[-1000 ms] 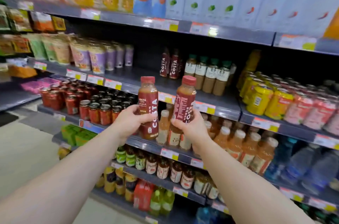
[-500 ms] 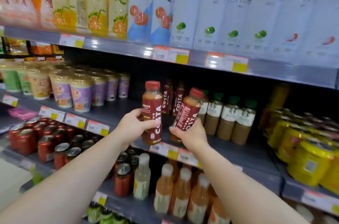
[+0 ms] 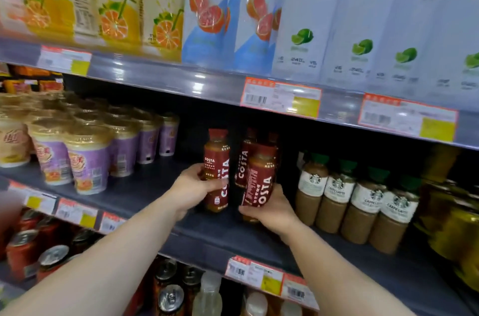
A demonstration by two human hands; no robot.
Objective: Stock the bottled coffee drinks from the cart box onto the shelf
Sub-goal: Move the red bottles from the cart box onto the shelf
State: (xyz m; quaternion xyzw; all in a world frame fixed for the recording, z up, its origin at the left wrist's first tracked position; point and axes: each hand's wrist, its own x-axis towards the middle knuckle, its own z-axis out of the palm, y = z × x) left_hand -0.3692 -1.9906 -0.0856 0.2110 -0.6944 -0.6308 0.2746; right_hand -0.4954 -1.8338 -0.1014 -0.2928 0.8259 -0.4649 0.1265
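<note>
Left hand (image 3: 193, 187): fingers wrapped round the left Costa bottle (image 3: 217, 170), held upright at the shelf (image 3: 220, 234).
Right hand (image 3: 270, 209): grips the right Costa bottle (image 3: 260, 177) from below, tilted slightly left.
Shelf front edge: lined with price tags (image 3: 255, 273), under both forearms.
Open room: bare shelf between the purple cups (image 3: 89, 160) and the left bottle.
Right side: Starbucks bottles (image 3: 337, 196) stand just beside the right hand.
Behind: stocked Costa bottles (image 3: 245, 157) near the dark back.

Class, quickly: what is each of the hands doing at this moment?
Left hand: holding an upright Costa coffee bottle.
Right hand: holding a tilted Costa coffee bottle.
</note>
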